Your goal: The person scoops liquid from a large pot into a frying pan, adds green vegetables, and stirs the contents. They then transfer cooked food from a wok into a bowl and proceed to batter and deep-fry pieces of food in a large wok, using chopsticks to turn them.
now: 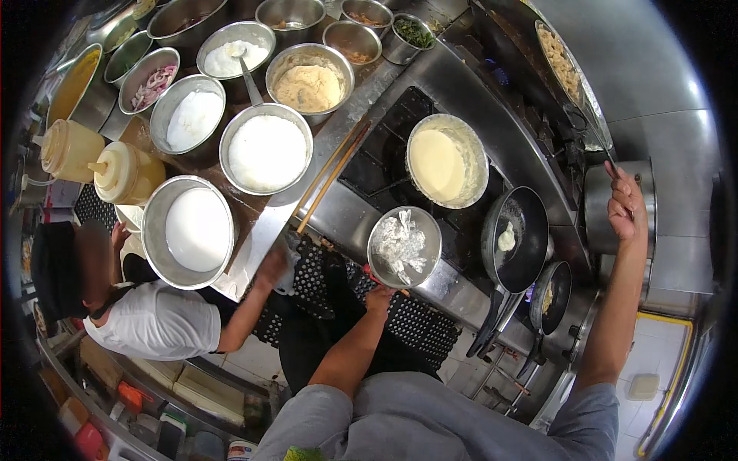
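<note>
My left hand (pixel 380 298) is at the near edge of the stove, by a red thing under the rim of a steel bowl of white-floured pieces (pixel 405 248); how it grips there is hard to tell. My raised right hand (pixel 625 201) is closed on a thin metal handle (pixel 610 154), which runs up towards a pan of browned pieces (pixel 558 60); its far end is unclear. Between my hands, a bowl of pale yellow batter (pixel 441 164) stands on the burner grate. A black frying pan (pixel 516 262) holds a small pale lump (pixel 507 237).
Steel bowls of white powder (pixel 268 151), beige flour (pixel 308 86) and white liquid (pixel 199 230) crowd the left counter, beside squeeze bottles (pixel 128 173). Long wooden sticks (pixel 331 178) lie along its edge. A co-worker in a white shirt (pixel 155 322) is at left. A smaller pan (pixel 550 297) and a large pot (pixel 594 201) are at right.
</note>
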Motion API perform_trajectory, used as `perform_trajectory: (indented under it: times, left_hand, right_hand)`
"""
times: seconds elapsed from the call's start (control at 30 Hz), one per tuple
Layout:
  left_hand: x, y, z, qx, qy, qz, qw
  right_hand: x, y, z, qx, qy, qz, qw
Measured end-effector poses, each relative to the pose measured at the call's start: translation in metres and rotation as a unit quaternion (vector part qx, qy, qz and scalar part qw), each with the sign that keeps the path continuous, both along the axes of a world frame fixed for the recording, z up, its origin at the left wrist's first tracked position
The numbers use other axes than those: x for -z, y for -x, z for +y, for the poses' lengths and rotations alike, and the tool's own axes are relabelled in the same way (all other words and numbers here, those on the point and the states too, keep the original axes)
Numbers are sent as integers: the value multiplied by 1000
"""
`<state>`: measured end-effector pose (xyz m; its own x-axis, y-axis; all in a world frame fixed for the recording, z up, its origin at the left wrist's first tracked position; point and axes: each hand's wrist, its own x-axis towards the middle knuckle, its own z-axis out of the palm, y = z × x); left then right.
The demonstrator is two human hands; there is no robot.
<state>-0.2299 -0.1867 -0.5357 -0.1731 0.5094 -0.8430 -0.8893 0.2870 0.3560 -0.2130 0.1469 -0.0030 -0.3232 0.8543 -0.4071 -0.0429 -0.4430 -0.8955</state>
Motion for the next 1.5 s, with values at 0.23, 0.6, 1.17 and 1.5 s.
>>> perform_trajectory:
  times: [0.23,0.6,1.17,1.5]
  left_hand:
    - [2,-3,1,-106,-17,-67,992]
    - [58,-27,-1,27,57,77,995]
    - [48,-19,-3,-9,-25,61,998]
    - [37,-14,-5,130,-4,212,969]
  right_hand:
    - [8,-6,7,-17,6,-11,1000]
    - [0,-1,8,-38,-17,-25,999]
    - [2,-3,9,-42,-12,-22,999]
    - [4,-11,10,-37,-16,-33,999]
